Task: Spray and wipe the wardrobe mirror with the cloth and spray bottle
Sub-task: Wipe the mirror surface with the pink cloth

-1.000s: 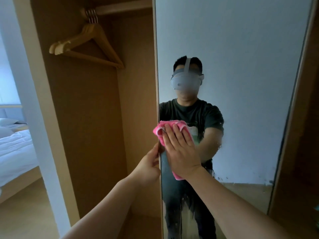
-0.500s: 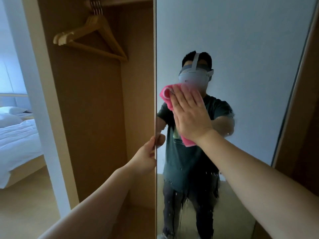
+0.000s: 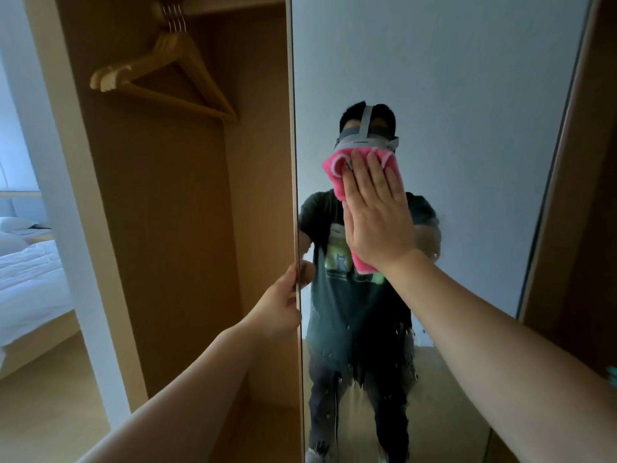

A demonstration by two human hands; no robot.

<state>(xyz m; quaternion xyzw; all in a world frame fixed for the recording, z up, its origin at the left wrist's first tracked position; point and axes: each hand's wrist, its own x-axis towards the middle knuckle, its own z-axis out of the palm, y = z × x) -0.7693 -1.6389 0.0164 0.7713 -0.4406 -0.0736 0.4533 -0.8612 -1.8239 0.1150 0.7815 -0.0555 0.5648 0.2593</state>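
Observation:
The wardrobe mirror (image 3: 467, 95) is a tall door panel filling the right half of the head view. My right hand (image 3: 375, 212) lies flat with straight fingers on a pink cloth (image 3: 337, 168), pressing it against the glass at about head height. My left hand (image 3: 283, 302) grips the mirror door's left edge (image 3: 295, 195), thumb on the glass side. Spray droplets and streaks (image 3: 407, 339) cling to the lower glass. A small teal object (image 3: 612, 375) shows at the right edge; I cannot tell whether it is the spray bottle.
The open wardrobe bay (image 3: 173, 228) on the left holds several wooden hangers (image 3: 167, 71) on a rail. A bed with white bedding (image 3: 30, 282) stands at far left beyond a white post. A dark wooden panel (image 3: 591, 195) borders the mirror on the right.
My right hand slid the pink cloth up the glass from chest height to head height. The left hand kept its grip on the door edge.

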